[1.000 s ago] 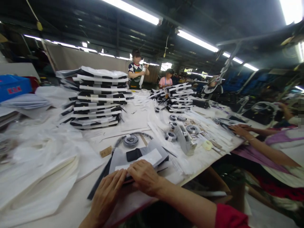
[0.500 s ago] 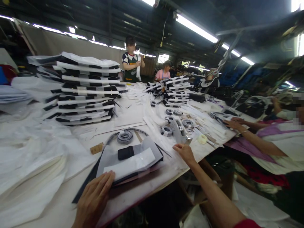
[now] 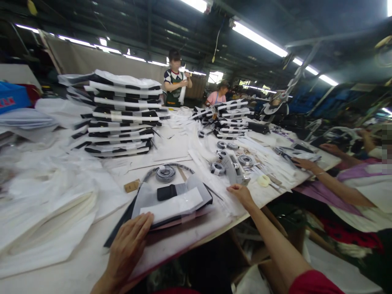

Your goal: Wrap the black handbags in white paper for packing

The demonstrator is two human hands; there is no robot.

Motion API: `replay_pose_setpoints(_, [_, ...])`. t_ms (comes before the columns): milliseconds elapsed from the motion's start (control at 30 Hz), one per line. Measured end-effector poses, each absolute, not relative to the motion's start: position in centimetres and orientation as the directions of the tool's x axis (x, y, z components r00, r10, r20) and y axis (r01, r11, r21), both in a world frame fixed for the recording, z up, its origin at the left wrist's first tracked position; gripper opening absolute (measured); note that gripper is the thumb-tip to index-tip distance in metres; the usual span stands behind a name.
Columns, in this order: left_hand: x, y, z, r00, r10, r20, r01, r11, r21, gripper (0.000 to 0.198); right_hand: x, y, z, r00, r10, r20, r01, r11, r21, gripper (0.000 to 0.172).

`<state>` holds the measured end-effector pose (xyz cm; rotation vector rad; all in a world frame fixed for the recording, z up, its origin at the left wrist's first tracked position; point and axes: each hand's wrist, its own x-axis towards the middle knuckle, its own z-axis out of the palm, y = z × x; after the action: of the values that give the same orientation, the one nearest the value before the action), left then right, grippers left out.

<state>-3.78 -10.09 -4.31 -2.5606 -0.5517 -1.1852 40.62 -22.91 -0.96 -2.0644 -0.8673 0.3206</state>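
My left hand point(image 3: 128, 245) lies flat with fingers stretched out on the near corner of a stack of grey and white cut pieces point(image 3: 171, 204) on the white table point(image 3: 76, 265). A small black piece point(image 3: 167, 192) sits on top of that stack. My right hand point(image 3: 241, 194) reaches out to the right, fingers bent down onto thin white strips point(image 3: 214, 183) near the table's edge, just short of a grey tape dispenser point(image 3: 234, 171). Whether it grips a strip I cannot make out.
Tall piles of black-and-white panels point(image 3: 119, 118) stand at the left and further back point(image 3: 232, 120). Rolls of tape point(image 3: 165, 173) and white sheets point(image 3: 45, 212) are scattered about. A co-worker's arm point(image 3: 330, 183) reaches in from the right; two people stand at the far end.
My right hand has left the stack and moved right to the strips by the dispenser. My left hand stayed on the stack's near corner. The view shifted slightly.
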Motion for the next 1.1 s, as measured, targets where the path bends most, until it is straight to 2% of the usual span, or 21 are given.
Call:
replay_pose_setpoints(233, [-3.6,-10.2,-4.0,0.567,0.232,0.790,0.456,-0.887,-0.067,0.056,41.5,-21.5,3.7,0.735,0.671,-0.091,0.256,-0.400,-0.880,0.033])
replay_pose_setpoints(433, [-3.4,-10.7,-4.3,0.552,0.280,0.785,0.487,-0.873,-0.031,0.051,36.3,-19.0,8.9,0.596,0.801,-0.053,0.203,-0.215,-0.955,0.036])
replay_pose_setpoints(500, [-3.3,-10.9,-4.3,0.552,0.299,0.779,0.499,-0.866,-0.021,0.048,32.1,-17.8,9.8,0.482,0.876,0.014,0.228,-0.110,-0.968,0.032])
replay_pose_setpoints(567, [-3.3,-11.0,-4.4,0.552,0.321,0.769,0.509,-0.861,-0.006,0.043,27.0,-17.1,9.7,0.310,0.943,0.118,0.346,0.003,-0.938,0.025])
replay_pose_setpoints(667, [-3.3,-11.1,-4.7,0.561,0.349,0.751,0.519,-0.855,0.010,0.035,20.1,-17.0,7.7,-0.068,0.970,0.231,0.593,0.226,-0.773,0.012])
replay_pose_setpoints(733, [-3.4,-11.1,-4.9,0.566,0.355,0.744,0.516,-0.856,0.016,0.033,17.3,-17.3,6.0,-0.289,0.934,0.213,0.682,0.356,-0.638,0.006])
replay_pose_setpoints(800, [-3.5,-11.1,-5.2,0.565,0.369,0.738,0.508,-0.860,0.041,0.032,16.3,-17.7,4.9,-0.403,0.898,0.177,0.714,0.429,-0.553,0.004])
replay_pose_setpoints(867, [-3.6,-11.1,-5.4,0.564,0.400,0.723,0.503,-0.860,0.083,0.030,16.9,-17.7,4.9,-0.397,0.905,0.155,0.718,0.411,-0.563,0.004])
replay_pose_setpoints(933, [-3.6,-11.2,-5.5,0.563,0.429,0.707,0.503,-0.856,0.119,0.032,18.4,-17.3,5.6,-0.275,0.948,0.159,0.721,0.313,-0.619,0.015])
replay_pose_setpoints(1000, [-3.6,-11.3,-5.6,0.563,0.459,0.687,0.513,-0.846,0.145,0.038,20.2,-16.3,6.4,-0.118,0.978,0.170,0.757,0.199,-0.622,0.017])
replay_pose_setpoints(1067, [-3.6,-11.4,-5.5,0.572,0.484,0.662,0.523,-0.837,0.160,0.044,21.8,-14.9,6.7,-0.019,0.987,0.160,0.843,0.102,-0.528,0.012])
replay_pose_setpoints(1100, [-3.6,-11.5,-5.5,0.577,0.490,0.654,0.529,-0.834,0.158,0.046,22.4,-14.2,6.7,-0.013,0.991,0.134,0.891,0.072,-0.447,0.018])
